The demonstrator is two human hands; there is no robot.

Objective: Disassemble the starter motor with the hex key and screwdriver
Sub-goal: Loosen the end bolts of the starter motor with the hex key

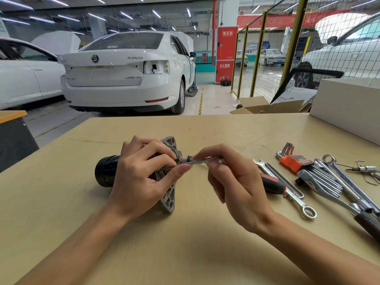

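Observation:
The starter motor (106, 170) lies on its side on the tan table (205, 233), black cylinder to the left, grey cast flange (167, 199) facing right. My left hand (141, 177) grips the motor over the flange, thumb stretched toward the shaft end. My right hand (232, 182) pinches a thin metal hex key (202, 160) whose tip sits at a small fitting on the flange face. The screwdriver (272, 184), black and red handle, lies on the table just right of my right hand.
Right of the hands lie a combination wrench (296, 199), an orange hex key set (293, 161), several chrome wrenches (337, 182) and a small socket bit (366, 168). A white box (349, 105) stands at the back right. White cars and a yellow mesh fence stand beyond the table.

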